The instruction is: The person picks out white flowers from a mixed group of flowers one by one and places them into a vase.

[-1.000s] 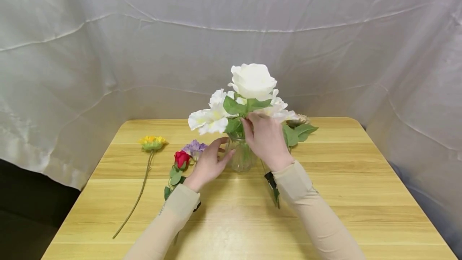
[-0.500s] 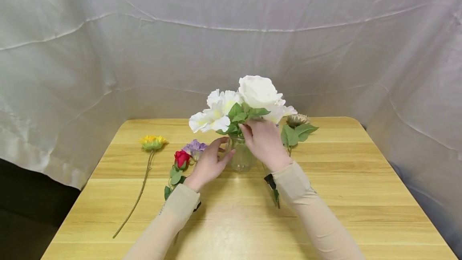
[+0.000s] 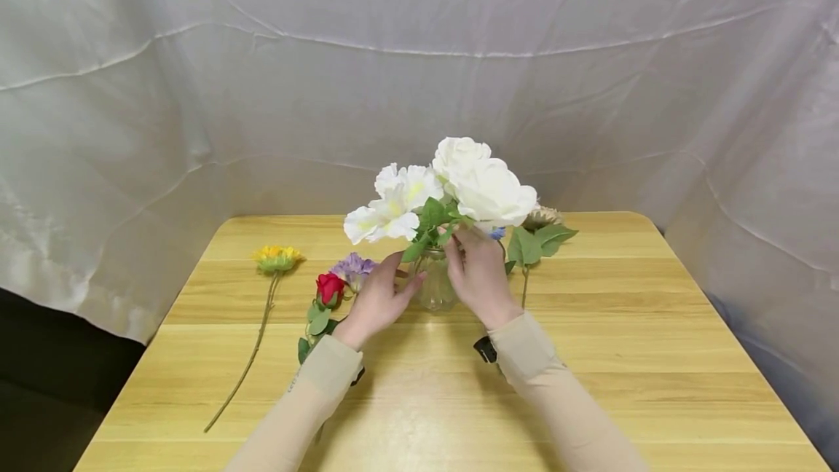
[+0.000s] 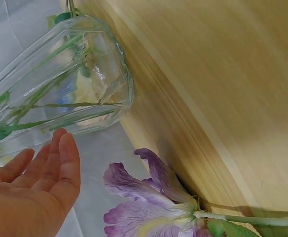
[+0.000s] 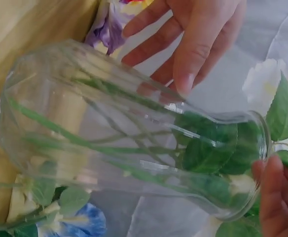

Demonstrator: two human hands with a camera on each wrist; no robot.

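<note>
A clear glass vase (image 3: 434,286) stands mid-table, with several green stems visible through its wall. Above its mouth, a large white rose (image 3: 494,191) leans to the right. Beside it are another white bloom (image 3: 459,155) and white ruffled flowers (image 3: 387,211). My right hand (image 3: 481,272) pinches the rose's green stem just over the rim; in the right wrist view its fingertips (image 5: 272,185) are right at the glass lip. My left hand (image 3: 380,301) stays at the vase's left side with loosely bent fingers, its fingertips (image 4: 60,138) close against the glass in the left wrist view.
Left on the wooden table (image 3: 623,355) lies a sunflower (image 3: 277,259). Nearer the left hand are a red rose (image 3: 330,288) and a purple flower (image 3: 354,266). Behind the right hand lie a blue flower (image 3: 498,233) and a beige bloom (image 3: 542,217). Grey cloth (image 3: 419,93) hangs around.
My right hand has come down toward the vase mouth. The white rose has sunk and tipped to the right, so the white bloom behind it now shows. The left hand has stayed put.
</note>
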